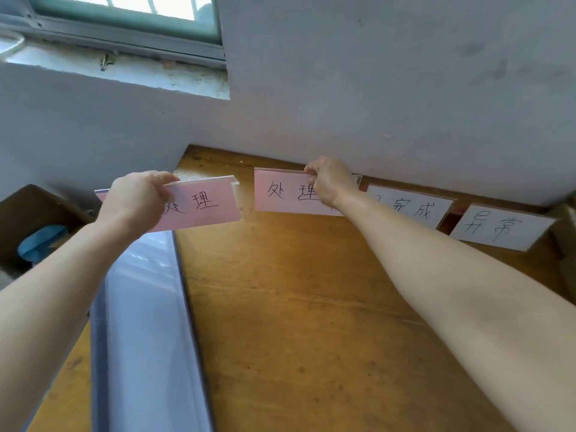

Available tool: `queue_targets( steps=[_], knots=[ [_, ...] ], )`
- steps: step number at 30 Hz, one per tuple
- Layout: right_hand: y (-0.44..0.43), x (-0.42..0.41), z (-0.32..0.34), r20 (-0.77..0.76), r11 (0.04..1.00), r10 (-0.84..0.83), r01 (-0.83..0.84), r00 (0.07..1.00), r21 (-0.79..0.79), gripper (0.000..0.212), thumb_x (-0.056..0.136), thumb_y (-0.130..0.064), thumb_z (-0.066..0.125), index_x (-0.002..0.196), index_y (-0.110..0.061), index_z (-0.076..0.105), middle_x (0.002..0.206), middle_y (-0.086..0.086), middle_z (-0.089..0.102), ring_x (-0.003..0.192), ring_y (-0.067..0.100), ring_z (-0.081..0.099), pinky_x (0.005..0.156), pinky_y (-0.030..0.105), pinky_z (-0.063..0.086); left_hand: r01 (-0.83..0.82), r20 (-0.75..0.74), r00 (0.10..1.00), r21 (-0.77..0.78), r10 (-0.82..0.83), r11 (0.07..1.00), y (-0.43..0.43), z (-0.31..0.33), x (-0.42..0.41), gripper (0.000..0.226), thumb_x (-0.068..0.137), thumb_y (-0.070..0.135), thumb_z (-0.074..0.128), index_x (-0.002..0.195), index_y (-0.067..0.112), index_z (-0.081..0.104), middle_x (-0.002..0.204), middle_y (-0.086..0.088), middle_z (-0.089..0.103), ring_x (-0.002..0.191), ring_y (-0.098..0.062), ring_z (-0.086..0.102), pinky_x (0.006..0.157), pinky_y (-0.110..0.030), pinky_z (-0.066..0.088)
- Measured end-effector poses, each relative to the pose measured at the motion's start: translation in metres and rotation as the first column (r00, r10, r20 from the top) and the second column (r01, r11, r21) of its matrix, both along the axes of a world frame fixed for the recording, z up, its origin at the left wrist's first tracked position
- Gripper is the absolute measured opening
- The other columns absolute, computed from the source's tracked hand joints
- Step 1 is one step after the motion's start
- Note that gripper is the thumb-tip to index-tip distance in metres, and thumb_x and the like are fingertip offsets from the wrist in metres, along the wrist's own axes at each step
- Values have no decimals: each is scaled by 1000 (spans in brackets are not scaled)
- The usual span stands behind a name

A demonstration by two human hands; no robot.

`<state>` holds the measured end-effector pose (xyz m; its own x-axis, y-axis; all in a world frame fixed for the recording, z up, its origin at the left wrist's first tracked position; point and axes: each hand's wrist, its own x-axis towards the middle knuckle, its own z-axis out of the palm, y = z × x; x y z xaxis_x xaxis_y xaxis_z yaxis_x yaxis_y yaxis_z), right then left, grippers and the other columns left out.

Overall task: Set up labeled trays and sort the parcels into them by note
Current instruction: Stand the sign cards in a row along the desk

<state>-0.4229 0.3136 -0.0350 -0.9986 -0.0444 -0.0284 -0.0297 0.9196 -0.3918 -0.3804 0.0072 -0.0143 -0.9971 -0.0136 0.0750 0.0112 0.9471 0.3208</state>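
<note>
While both bare forearms are reaching toward the far wall [374, 88], the head view is showing four label cards along the far edge of a worn, orange-brown wooden table [311, 307].

- The left hand [137, 198] is gripping the left pink card [202, 204], with fingers curled round its left end. The card is a flat rectangle in a clear, glossy holder with handwritten black characters. It is hanging tilted above the table's far-left corner.
- The right hand [330, 179] is pinching the top edge of the right pink card [280, 191], with fingers clenched on it. The card is standing near the wall, just right of the first and apart from it. Whether its lower edge is touching the wood, I cannot tell.
- The first white card [414, 208] and second white card [498, 227] are leaning further right, both matte with handwriting.
- A smooth, reflective bluish sheet [143, 307] is lying along the table's left side.
- A brown cardboard box [31, 213] holding something blue [40, 241] is sitting far left.
</note>
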Motion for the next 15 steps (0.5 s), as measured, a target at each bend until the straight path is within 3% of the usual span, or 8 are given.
queue_targets(
  steps=[7, 15],
  knots=[
    [14, -26, -41, 31, 996, 43, -45, 999, 78, 27, 91, 2, 50, 111, -4, 66, 112, 15, 64, 103, 32, 58, 84, 35, 48, 15, -15, 1000, -109, -17, 994, 15, -8, -33, 33, 89, 2, 56, 117, 14, 66, 115, -14, 65, 100, -36, 58, 84, -39, 44],
    [22, -35, -57, 64, 998, 9, -13, 998, 64, 30, 96, -6, 48, 123, -4, 60, 124, 15, 58, 113, 31, 53, 93, 36, 43, 73, -2, 997, -151, -74, 986, 17, -27, -65, 31, 92, 5, 53, 119, 14, 65, 118, -15, 64, 105, -36, 58, 88, -40, 45]
  ],
)
